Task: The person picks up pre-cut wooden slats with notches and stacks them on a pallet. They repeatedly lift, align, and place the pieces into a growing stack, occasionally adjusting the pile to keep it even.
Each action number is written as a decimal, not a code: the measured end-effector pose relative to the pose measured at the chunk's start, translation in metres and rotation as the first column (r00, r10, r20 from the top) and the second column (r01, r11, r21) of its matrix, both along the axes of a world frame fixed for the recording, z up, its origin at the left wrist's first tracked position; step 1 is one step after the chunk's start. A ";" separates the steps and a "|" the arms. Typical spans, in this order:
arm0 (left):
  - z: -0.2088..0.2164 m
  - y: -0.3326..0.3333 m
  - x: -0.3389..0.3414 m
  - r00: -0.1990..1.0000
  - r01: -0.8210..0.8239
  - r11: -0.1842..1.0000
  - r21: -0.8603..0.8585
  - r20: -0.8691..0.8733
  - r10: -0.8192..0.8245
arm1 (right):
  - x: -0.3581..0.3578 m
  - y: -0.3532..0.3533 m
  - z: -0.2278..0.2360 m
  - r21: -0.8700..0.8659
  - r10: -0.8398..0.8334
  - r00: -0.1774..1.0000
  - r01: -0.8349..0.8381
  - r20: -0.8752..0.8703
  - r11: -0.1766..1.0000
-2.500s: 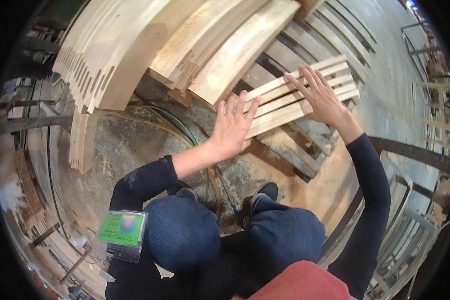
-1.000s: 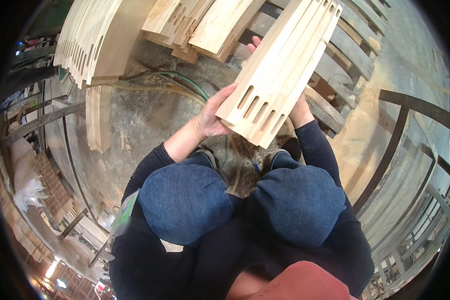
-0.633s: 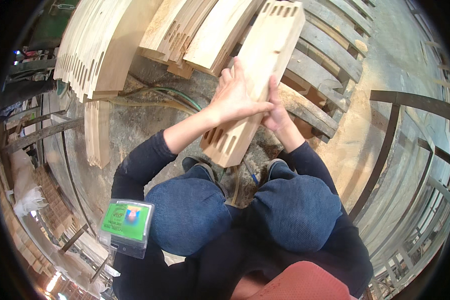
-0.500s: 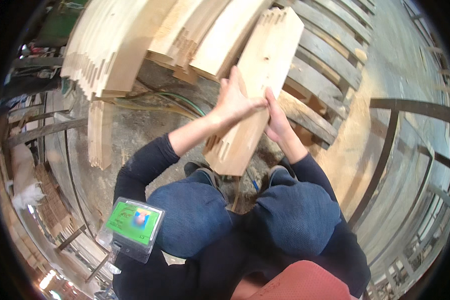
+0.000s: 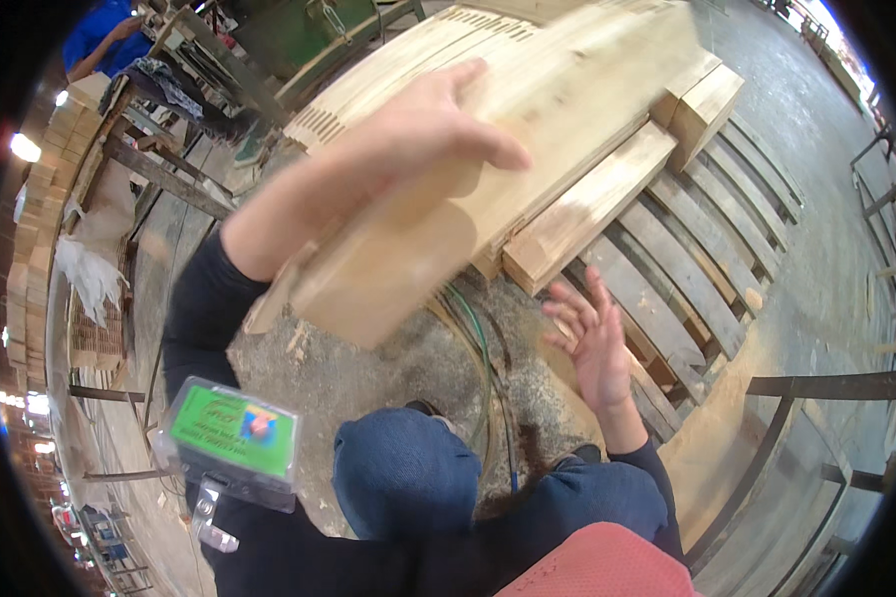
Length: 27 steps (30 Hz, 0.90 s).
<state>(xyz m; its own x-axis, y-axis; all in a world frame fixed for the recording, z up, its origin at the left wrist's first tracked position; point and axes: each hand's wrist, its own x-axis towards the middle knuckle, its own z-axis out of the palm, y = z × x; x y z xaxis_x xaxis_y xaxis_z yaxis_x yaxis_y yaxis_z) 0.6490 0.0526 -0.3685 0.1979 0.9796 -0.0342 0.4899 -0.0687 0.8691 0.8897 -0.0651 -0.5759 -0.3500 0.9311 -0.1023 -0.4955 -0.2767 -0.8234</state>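
A long pale wooden board point(image 5: 558, 109) lies slantwise in front of me, its near end raised over the floor and its far end over the other timber. My left hand point(image 5: 408, 124) grips it by the left side, thumb laid over the broad face; the remaining fingers are partly hidden at the edge. Apart from the board, my right hand point(image 5: 597, 348) is open, palm up and fingers spread, above the slatted pallet point(image 5: 657, 264). Beneath and beside the board are a squared wooden block point(image 5: 587, 214) and boards with finger-jointed ends point(image 5: 324, 124).
Hoses point(image 5: 478, 328) run across the concrete floor between my knees and the timber. A metal frame point(image 5: 767, 438) stands at the right, near sawdust. Far left, a person in blue point(image 5: 100, 45) is beside a bench. A green machine point(image 5: 314, 40) stands at the back.
The board has risen and shifted forward and left over the stacked timber. My right hand has let go and moved aside, opening. My view has turned left.
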 end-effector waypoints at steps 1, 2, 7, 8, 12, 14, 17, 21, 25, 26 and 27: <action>0.017 0.015 -0.012 0.994 -0.012 1.000 0.003 -0.105 0.012 | -0.001 -0.002 -0.006 -0.018 0.036 0.999 -0.036 0.011 0.999; 0.028 0.036 -0.024 0.981 -0.016 1.000 0.006 -0.195 0.017 | -0.001 -0.003 -0.010 -0.039 0.063 0.997 -0.062 0.036 0.997; 0.015 0.141 -0.107 0.799 0.020 0.944 0.331 -0.572 0.183 | -0.013 -0.010 -0.025 -0.063 0.220 0.972 -0.215 0.086 0.975; 0.011 0.157 -0.123 0.695 0.008 0.915 0.403 -0.661 0.285 | -0.016 -0.012 -0.025 -0.058 0.250 0.963 -0.245 0.101 0.968; -0.019 0.202 -0.161 0.833 0.008 0.967 0.253 -0.537 0.134 | -0.014 -0.012 -0.033 -0.097 0.306 0.943 -0.295 0.128 0.950; -0.059 0.218 -0.157 0.794 -0.008 0.985 0.172 -0.598 0.111 | -0.009 -0.006 -0.043 -0.132 0.294 0.941 -0.274 0.169 0.953; -0.069 0.221 -0.172 0.712 0.014 0.934 0.357 -0.659 0.241 | -0.011 -0.002 -0.049 -0.159 0.277 0.948 -0.252 0.156 0.955; -0.049 0.217 -0.148 0.403 0.016 0.952 0.305 -0.874 0.273 | -0.016 0.004 -0.050 -0.203 0.249 0.961 -0.221 0.124 0.954; -0.064 0.159 -0.105 0.725 0.288 0.637 0.715 -0.597 0.342 | -0.011 0.010 -0.053 -0.301 0.171 0.979 -0.131 0.108 0.944; -0.081 0.120 -0.068 0.887 0.171 0.814 0.555 -0.446 0.118 | -0.001 0.008 -0.056 -0.333 0.119 0.985 -0.072 0.125 0.940; -0.087 0.073 -0.032 0.975 0.115 0.940 0.321 -0.218 -0.045 | 0.006 0.007 -0.058 -0.361 0.066 0.988 -0.011 0.140 0.933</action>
